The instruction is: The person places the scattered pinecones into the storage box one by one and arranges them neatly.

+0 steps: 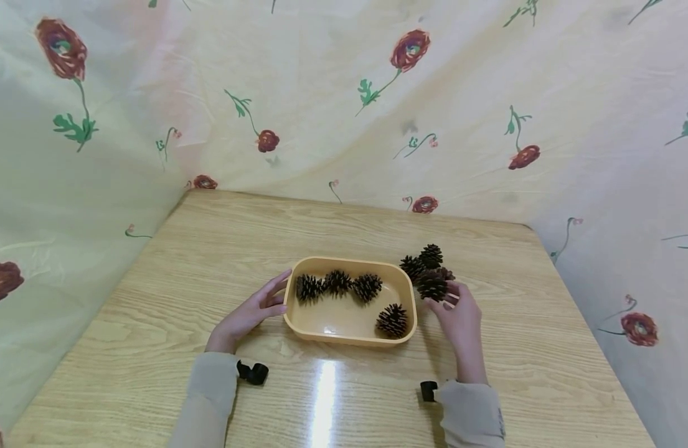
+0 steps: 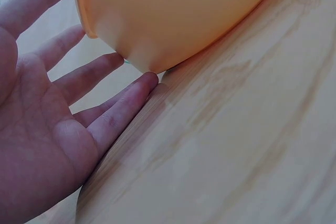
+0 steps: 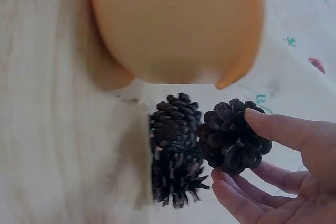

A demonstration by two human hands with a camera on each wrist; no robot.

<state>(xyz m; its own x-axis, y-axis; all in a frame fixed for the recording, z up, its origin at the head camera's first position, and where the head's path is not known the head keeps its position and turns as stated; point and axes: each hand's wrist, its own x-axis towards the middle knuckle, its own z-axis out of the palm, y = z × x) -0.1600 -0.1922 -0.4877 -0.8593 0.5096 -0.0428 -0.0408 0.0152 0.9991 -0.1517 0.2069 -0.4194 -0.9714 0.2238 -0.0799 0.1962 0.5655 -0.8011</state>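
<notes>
A peach-coloured oblong plastic tub (image 1: 332,340) stands on the table, with several dark pine cones (image 1: 338,282) inside: a row along its far side and one in the near right corner. My left hand (image 1: 256,311) touches the tub's left end with its fingers extended; in the left wrist view the fingertips (image 2: 149,80) meet the tub wall. Just off the tub's right end, my right hand (image 1: 458,314) pinches a pine cone (image 3: 233,136) between thumb and fingers. Beyond that cone lie other pine cones (image 1: 431,256), partly hidden behind it.
The light wood-grain table (image 1: 237,230) reaches back to a pale floral cloth (image 1: 321,112) that hangs behind and at both sides. A bright glare strip lies in front of the tub. Each wrist carries a small black camera (image 1: 257,373).
</notes>
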